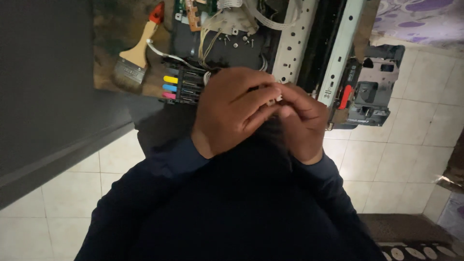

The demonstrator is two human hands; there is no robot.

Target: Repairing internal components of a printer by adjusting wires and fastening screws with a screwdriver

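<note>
small white part (276,98) pinched between fingertips of left hand (232,108) and right hand (304,121), both grips pressed together on it, above opened printer (290,43). yellow, blue, pink ink cartridges (170,87) just left; paintbrush (137,53) beyond.

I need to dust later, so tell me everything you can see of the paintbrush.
The paintbrush has a pale wooden handle with a red tip, a metal band and a wide, worn tuft of greyish bristles. It lies flat on the mottled brown surface, left of the opened printer, beside its ink cartridges. Neither hand touches it.
</note>
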